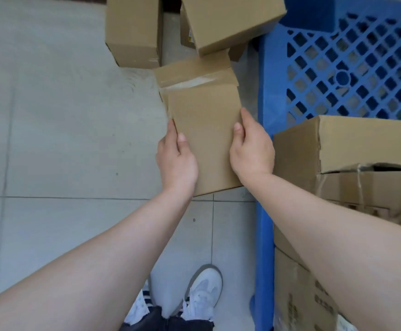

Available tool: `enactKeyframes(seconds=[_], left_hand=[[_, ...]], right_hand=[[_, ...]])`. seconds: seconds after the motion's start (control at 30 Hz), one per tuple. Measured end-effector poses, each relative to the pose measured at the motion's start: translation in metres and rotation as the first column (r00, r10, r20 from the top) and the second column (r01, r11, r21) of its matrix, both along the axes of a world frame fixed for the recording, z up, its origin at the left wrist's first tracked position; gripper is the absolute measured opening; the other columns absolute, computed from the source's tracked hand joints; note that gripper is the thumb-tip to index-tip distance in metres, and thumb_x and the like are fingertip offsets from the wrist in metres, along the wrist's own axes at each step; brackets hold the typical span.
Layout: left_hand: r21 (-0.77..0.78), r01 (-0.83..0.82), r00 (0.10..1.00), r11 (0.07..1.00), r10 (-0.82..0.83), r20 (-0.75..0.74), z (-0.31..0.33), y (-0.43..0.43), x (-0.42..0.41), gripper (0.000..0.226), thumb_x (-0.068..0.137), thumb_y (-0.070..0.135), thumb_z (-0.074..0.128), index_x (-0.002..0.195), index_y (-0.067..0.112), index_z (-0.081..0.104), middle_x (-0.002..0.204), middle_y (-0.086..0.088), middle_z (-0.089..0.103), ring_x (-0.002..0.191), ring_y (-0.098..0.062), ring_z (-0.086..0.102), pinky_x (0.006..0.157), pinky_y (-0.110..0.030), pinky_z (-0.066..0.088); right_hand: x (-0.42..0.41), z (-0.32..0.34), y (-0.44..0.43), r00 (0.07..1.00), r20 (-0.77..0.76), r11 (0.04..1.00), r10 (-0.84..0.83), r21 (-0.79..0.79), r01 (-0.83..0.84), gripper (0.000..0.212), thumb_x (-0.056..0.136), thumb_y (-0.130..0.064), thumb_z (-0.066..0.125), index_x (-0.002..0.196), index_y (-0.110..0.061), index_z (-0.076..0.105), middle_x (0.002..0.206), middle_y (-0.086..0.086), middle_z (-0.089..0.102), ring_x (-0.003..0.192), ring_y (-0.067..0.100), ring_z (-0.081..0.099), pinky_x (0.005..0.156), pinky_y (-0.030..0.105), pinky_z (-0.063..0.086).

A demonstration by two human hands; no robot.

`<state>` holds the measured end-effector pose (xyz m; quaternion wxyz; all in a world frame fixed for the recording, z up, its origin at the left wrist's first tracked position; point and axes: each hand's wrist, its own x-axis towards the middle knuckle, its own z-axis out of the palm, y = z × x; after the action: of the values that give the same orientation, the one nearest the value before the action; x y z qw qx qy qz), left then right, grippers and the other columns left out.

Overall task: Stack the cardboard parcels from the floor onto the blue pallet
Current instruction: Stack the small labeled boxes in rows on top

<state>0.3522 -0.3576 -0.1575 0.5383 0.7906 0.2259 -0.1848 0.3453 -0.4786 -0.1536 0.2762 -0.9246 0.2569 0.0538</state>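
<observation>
Head view, looking straight down. A small brown cardboard parcel with a clear-taped end flap (204,130) sits at frame centre, held between both hands above the pale grey tiled floor (51,139).

Left hand (176,158): clamped on the parcel's 9 o'clock edge. Thumb lies flat on the top face; the other fingers wrap the side and go under, out of sight. Closed grip on the parcel.

Right hand (252,149): mirrors it on the 3 o'clock edge. Thumb on the top face, index finger running up along the side edge toward 12 o'clock, remaining fingers hidden beneath. Also gripping the parcel.

The taped flap end points to 12 o'clock, away from the person; both hands hold the nearer half. Whether the parcel's far end touches the floor cannot be told.

Blue plastic lattice pallet (362,68) fills the 1 to 3 o'clock area, its edge just beside the parcel's right side. A large brown cardboard box with a torn top (352,144) sits on the pallet at 3 to 4 o'clock, near the right wrist.

More plain brown cardboard boxes (135,32) lie on the floor at 11 to 12 o'clock, the closest one overlapping the parcel's far end.

White sneaker (204,292) at 6 o'clock.
</observation>
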Motion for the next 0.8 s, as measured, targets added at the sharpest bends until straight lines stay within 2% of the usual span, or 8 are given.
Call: enactKeyframes(seconds=[0.1,0.17,0.3,0.37,0.6,0.8], left_hand=[[-0.049,-0.050,0.998,0.998,0.051,0.022,0.051,-0.007,0.004,0.046,0.103,0.024,0.030,0.149,0.027,0.028,0.143,0.001,0.036,0.130,-0.007,0.035,0.103,-0.011,0.019],[-0.095,-0.075,0.996,0.993,0.079,0.039,0.088,-0.012,0.004,0.045,0.103,0.024,0.031,0.148,0.027,0.029,0.142,0.002,0.035,0.123,-0.002,0.037,0.095,-0.006,0.019],[-0.150,-0.103,0.990,0.983,0.116,0.078,0.156,-0.023,-0.002,0.046,0.103,0.025,0.030,0.148,0.031,0.028,0.145,0.003,0.034,0.131,-0.007,0.037,0.104,-0.015,0.023],[-0.177,-0.098,0.987,0.979,0.118,0.105,0.188,-0.029,-0.005,0.046,0.103,0.025,0.030,0.148,0.031,0.028,0.146,0.004,0.034,0.131,-0.007,0.037,0.104,-0.016,0.024],[-0.287,0.014,0.983,0.958,0.039,0.180,0.284,-0.048,-0.036,0.046,0.103,0.024,0.031,0.148,0.030,0.027,0.148,0.008,0.031,0.116,0.004,0.033,0.098,-0.014,0.024],[-0.343,0.101,0.984,0.934,-0.043,0.173,0.332,-0.088,-0.086,0.046,0.103,0.024,0.032,0.148,0.030,0.029,0.147,0.004,0.032,0.128,-0.004,0.036,0.100,-0.015,0.025]], right_hand=[[-0.001,0.048,0.000,0.998,0.042,0.999,-0.051,-0.003,0.051,0.044,0.101,-0.027,0.031,0.145,-0.023,0.032,0.135,-0.001,0.051,0.124,0.021,0.045,0.094,0.034,0.037],[-0.002,0.083,-0.002,0.992,0.086,0.996,-0.091,0.003,0.091,0.043,0.101,-0.026,0.031,0.144,-0.023,0.034,0.135,-0.002,0.051,0.124,0.021,0.044,0.095,0.033,0.036],[-0.003,0.153,-0.009,0.975,0.181,0.991,-0.131,0.014,0.130,0.042,0.101,-0.024,0.033,0.143,-0.022,0.037,0.132,-0.001,0.054,0.122,0.020,0.045,0.094,0.032,0.036],[-0.007,0.184,-0.014,0.964,0.218,0.989,-0.149,0.009,0.150,0.042,0.100,-0.023,0.034,0.142,-0.022,0.037,0.132,-0.002,0.054,0.122,0.019,0.046,0.092,0.029,0.036],[-0.048,0.274,-0.034,0.911,0.323,0.964,-0.257,0.018,0.265,0.042,0.100,-0.023,0.035,0.142,-0.023,0.039,0.135,-0.006,0.052,0.124,0.014,0.044,0.084,0.017,0.027],[-0.107,0.324,-0.072,0.886,0.332,0.935,-0.323,-0.035,0.353,0.042,0.100,-0.023,0.035,0.142,-0.023,0.039,0.138,-0.004,0.050,0.127,0.016,0.043,0.094,0.023,0.031]])
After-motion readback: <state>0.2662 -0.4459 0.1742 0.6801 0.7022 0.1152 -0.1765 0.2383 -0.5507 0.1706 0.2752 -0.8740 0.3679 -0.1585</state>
